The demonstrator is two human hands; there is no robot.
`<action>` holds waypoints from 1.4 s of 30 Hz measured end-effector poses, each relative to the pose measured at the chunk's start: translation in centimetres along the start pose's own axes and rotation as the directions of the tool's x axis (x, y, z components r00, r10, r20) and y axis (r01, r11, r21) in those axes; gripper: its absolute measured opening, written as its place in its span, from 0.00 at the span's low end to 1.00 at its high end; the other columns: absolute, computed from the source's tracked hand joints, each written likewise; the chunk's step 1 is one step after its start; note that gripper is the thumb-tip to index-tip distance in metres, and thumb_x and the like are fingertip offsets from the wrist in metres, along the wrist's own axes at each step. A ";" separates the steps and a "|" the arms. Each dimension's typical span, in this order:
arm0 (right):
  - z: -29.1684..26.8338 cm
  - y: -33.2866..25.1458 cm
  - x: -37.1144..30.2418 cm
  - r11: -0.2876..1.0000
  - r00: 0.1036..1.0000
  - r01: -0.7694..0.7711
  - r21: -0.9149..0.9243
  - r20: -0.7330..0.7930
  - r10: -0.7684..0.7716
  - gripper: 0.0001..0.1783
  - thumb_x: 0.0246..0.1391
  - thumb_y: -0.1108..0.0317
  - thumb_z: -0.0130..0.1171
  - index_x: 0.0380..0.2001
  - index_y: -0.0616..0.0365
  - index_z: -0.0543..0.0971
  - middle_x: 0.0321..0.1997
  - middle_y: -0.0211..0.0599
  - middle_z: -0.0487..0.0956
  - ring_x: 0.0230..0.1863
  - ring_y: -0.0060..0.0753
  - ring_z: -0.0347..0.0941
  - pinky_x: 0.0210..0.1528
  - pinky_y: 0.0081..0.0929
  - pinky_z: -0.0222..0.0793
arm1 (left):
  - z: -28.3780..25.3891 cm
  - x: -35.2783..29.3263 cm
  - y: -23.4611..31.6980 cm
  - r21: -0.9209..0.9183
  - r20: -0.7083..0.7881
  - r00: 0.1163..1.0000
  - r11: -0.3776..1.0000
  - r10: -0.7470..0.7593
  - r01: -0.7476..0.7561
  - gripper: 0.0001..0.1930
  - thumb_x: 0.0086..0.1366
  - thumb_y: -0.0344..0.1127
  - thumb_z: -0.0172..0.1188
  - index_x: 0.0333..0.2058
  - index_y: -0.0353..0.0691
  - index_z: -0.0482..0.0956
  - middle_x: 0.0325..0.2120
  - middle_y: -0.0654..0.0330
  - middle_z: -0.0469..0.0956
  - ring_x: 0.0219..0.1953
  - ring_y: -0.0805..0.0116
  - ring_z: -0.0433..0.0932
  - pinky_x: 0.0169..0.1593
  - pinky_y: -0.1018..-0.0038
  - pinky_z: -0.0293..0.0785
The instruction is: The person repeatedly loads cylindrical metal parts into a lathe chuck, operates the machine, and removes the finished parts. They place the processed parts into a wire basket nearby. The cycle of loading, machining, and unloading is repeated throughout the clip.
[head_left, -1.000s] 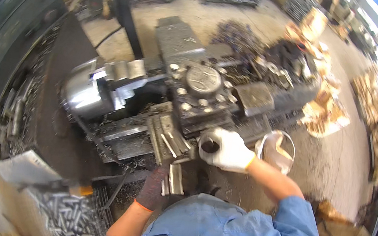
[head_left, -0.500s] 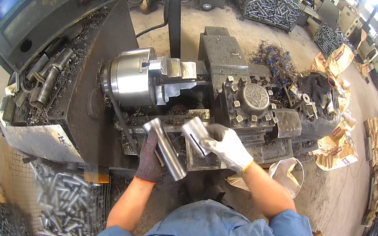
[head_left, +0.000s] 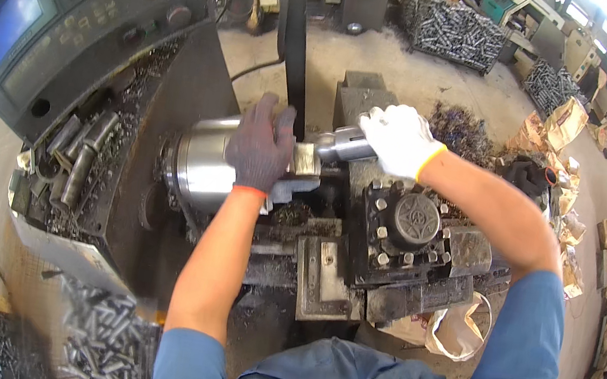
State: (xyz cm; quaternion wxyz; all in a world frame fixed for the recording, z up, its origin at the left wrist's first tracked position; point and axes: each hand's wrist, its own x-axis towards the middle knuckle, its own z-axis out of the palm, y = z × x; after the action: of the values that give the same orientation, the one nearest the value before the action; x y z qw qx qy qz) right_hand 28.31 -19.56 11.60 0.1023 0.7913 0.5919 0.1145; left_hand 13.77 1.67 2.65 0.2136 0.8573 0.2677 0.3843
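Note:
My left hand [head_left: 262, 142], in a dark glove with an orange cuff, lies over the front of the shiny lathe chuck [head_left: 204, 163], beside its stepped jaws [head_left: 307, 160]. Its fingers point away from me, somewhat apart, and I see nothing held in them. In a white glove with a yellow cuff, my right hand [head_left: 401, 141] is closed around a shiny metal tube [head_left: 351, 144]. The tube lies sideways, its left end right at the jaws; whether it sits between them I cannot tell. Only one tube shows at my hands.
Just right of the chuck stands the square tool post [head_left: 412, 221] with bolts around its round cap. Metal shavings [head_left: 461, 134] heap up behind it. Several finished-looking tubes fill a basket [head_left: 109, 345] at lower left. A white bag [head_left: 457, 330] hangs at the machine's front right.
Both hands have moved up and away from my body to the chuck. Earlier each held a metal piece, a tube in the left and a slotted sleeve in the right; the left now shows none.

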 end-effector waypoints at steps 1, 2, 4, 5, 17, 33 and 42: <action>1.5 0.0 0.7 0.999 0.996 0.032 0.005 0.085 -0.032 0.23 0.47 0.64 0.72 0.48 0.57 0.83 0.44 0.49 0.86 0.46 0.52 0.86 0.49 0.45 0.83 | -0.4 0.5 0.5 -0.017 0.042 0.999 0.999 -0.028 0.028 0.27 0.75 0.55 0.59 0.62 0.43 0.78 0.59 0.48 0.81 0.60 0.47 0.81 0.62 0.57 0.75; 2.8 0.3 1.8 0.999 0.977 0.032 -0.010 0.213 -0.029 0.24 0.46 0.61 0.74 0.47 0.57 0.84 0.42 0.50 0.87 0.47 0.52 0.86 0.50 0.44 0.83 | -1.4 0.4 1.1 -0.068 0.016 1.000 0.998 0.016 -0.015 0.27 0.76 0.54 0.59 0.62 0.41 0.78 0.59 0.49 0.81 0.60 0.48 0.81 0.63 0.59 0.75; 5.4 0.0 3.0 0.986 0.950 0.032 0.163 0.300 -0.081 0.31 0.41 0.53 0.78 0.48 0.58 0.84 0.44 0.51 0.88 0.48 0.53 0.87 0.52 0.45 0.83 | -3.6 -0.5 1.9 -0.121 -0.025 0.987 0.979 0.160 -0.162 0.24 0.74 0.46 0.63 0.61 0.38 0.79 0.57 0.46 0.82 0.59 0.47 0.82 0.63 0.59 0.75; 6.8 -0.7 4.0 0.963 0.924 -0.057 0.264 0.379 -0.049 0.37 0.37 0.48 0.80 0.49 0.61 0.84 0.47 0.53 0.88 0.49 0.55 0.86 0.52 0.47 0.82 | -5.1 -3.1 1.8 -0.136 -0.047 0.966 0.956 0.255 -0.259 0.23 0.73 0.42 0.65 0.61 0.38 0.79 0.55 0.45 0.83 0.58 0.47 0.82 0.62 0.59 0.76; 10.5 -0.8 6.4 0.919 0.858 -0.069 0.389 0.494 -0.145 0.27 0.41 0.50 0.74 0.37 0.62 0.89 0.38 0.59 0.87 0.42 0.57 0.86 0.49 0.43 0.80 | -19.5 -40.4 -19.3 -0.968 0.111 0.330 -0.027 -0.937 0.248 0.25 0.74 0.65 0.56 0.32 0.50 0.78 0.24 0.66 0.78 0.27 0.66 0.78 0.31 0.66 0.75; -2.3 -4.9 -8.9 0.626 0.936 -0.143 0.767 -0.102 0.338 0.21 0.59 0.67 0.64 0.57 0.55 0.84 0.49 0.44 0.88 0.46 0.40 0.88 0.52 0.33 0.83 | -24.2 -40.1 -19.5 -0.182 -0.441 0.674 0.794 -0.593 0.580 0.24 0.80 0.43 0.56 0.62 0.26 0.75 0.55 0.46 0.79 0.55 0.57 0.79 0.61 0.63 0.76; -2.0 -11.6 -22.3 0.453 0.923 0.039 0.891 -0.206 0.325 0.23 0.60 0.56 0.68 0.50 0.65 0.86 0.43 0.46 0.89 0.41 0.40 0.88 0.45 0.33 0.86 | -22.1 -9.0 -4.3 0.444 -0.223 0.921 0.875 0.318 -0.195 0.28 0.69 0.40 0.61 0.65 0.38 0.75 0.53 0.42 0.82 0.55 0.43 0.81 0.60 0.53 0.76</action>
State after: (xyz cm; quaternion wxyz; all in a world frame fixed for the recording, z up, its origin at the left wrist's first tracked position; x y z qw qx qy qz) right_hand 11.07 -37.72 8.69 -0.4370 0.7433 0.5027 -0.0615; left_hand -9.66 2.91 8.88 -0.0675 0.8454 0.2539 0.4650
